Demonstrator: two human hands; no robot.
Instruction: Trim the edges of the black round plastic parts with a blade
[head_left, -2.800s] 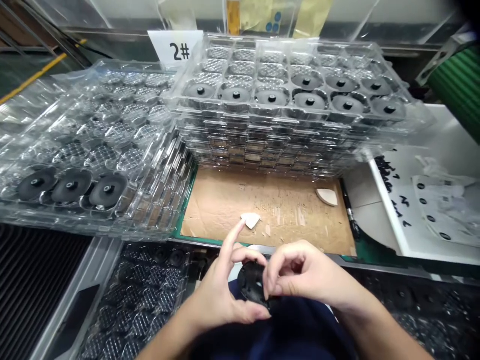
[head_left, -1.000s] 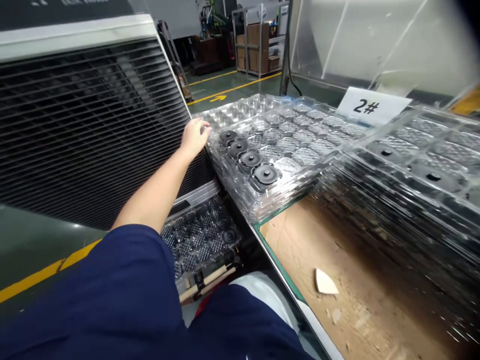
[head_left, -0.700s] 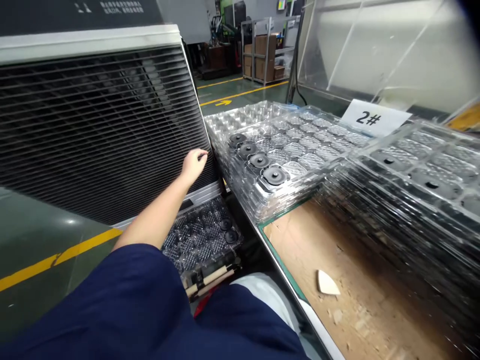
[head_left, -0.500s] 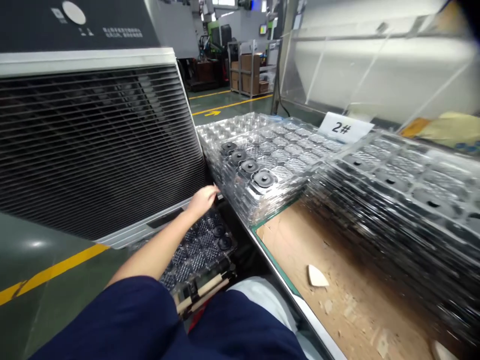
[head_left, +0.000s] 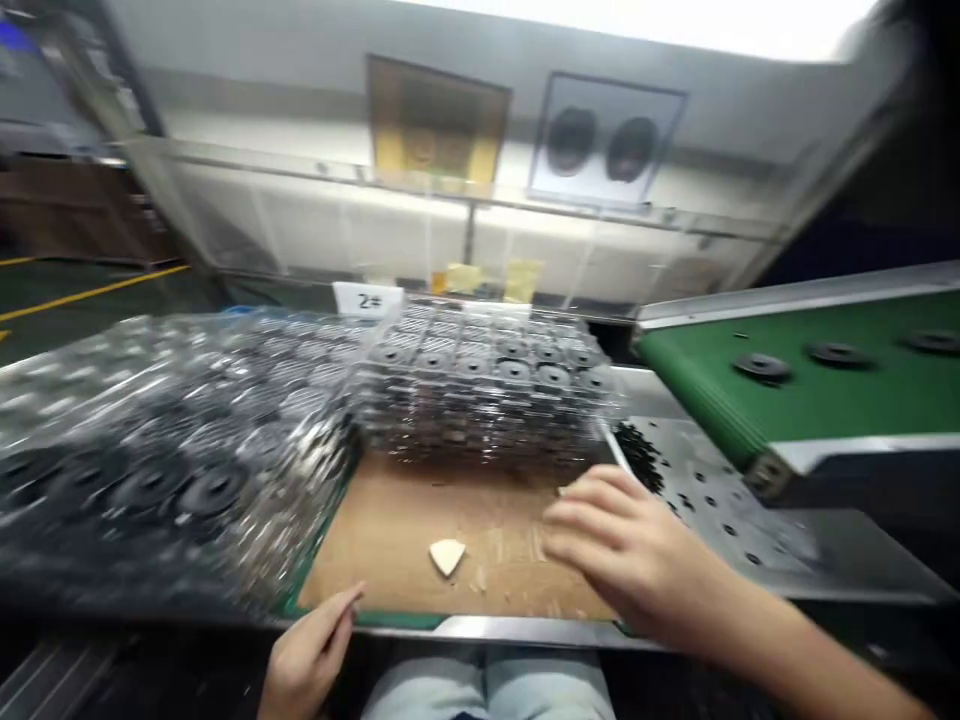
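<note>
My left hand is at the front edge of the wooden board, thumb and fingers drawn together, with nothing visible in them. Over the board's right side is my right hand, blurred, its fingers loosely bent and slightly apart, with no object seen in it. A pale, roughly triangular piece lies on the board between the hands. Behind the board stands a stack of clear plastic trays. Round black parts sit in some pockets of its top tray.
More clear trays with black discs stand at left. On the right, a green conveyor belt carries black discs. Small black pieces lie on the metal surface beside it. A "2#" card stands behind the trays.
The view has swung right, from the slatted machine to the board and conveyor. My left hand has come up from the low tray to the board's front edge; my right hand has come into view.
</note>
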